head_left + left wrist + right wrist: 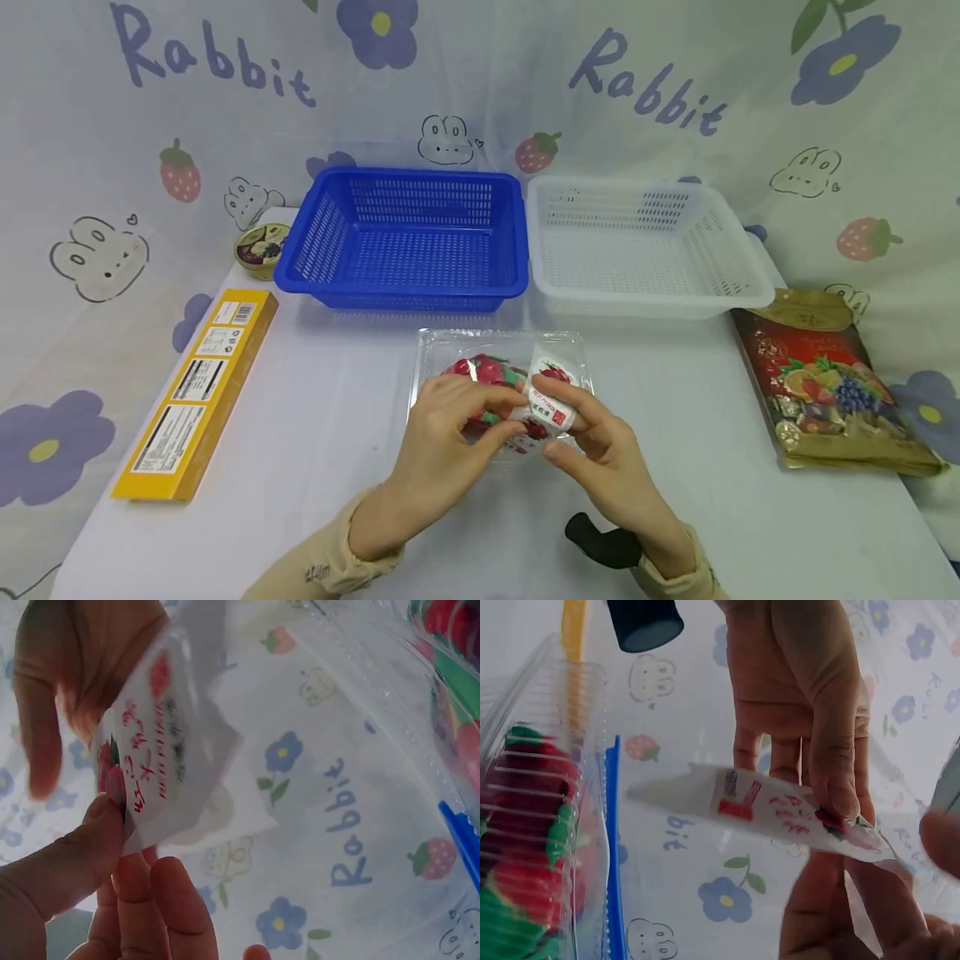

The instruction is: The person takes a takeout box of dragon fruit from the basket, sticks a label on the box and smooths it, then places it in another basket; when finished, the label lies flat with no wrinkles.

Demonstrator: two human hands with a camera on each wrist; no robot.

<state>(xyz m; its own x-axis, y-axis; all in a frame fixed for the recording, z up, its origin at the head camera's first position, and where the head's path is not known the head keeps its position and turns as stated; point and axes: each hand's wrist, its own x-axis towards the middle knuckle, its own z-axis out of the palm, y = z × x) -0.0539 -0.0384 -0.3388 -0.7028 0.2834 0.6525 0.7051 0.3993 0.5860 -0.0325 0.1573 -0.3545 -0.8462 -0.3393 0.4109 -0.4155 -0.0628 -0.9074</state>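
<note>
The left hand pinches a white slip between thumb and fingers, the thumb pressed on its printed face. The right hand curves round the other side of the slip, its index finger touching the front and its thumb standing apart from it; whether these fingers grip it or only steady it, I cannot tell. The slip is held in the air between the two hands and looks folded, with red lettering and a red fruit printed on it. In the head view it overlaps the near right part of a clear box, while both wrist views show the two apart. Red and green pieces lie in the box. Behind it, side by side on the white table, stand a blue basket and a white basket. A round tin sits just beside the blue basket's left side, and a yellow carton lies nearer the person. At the far right, a red and gold bag lies near the white basket's front corner. A black piece shows by the right wrist.
</note>
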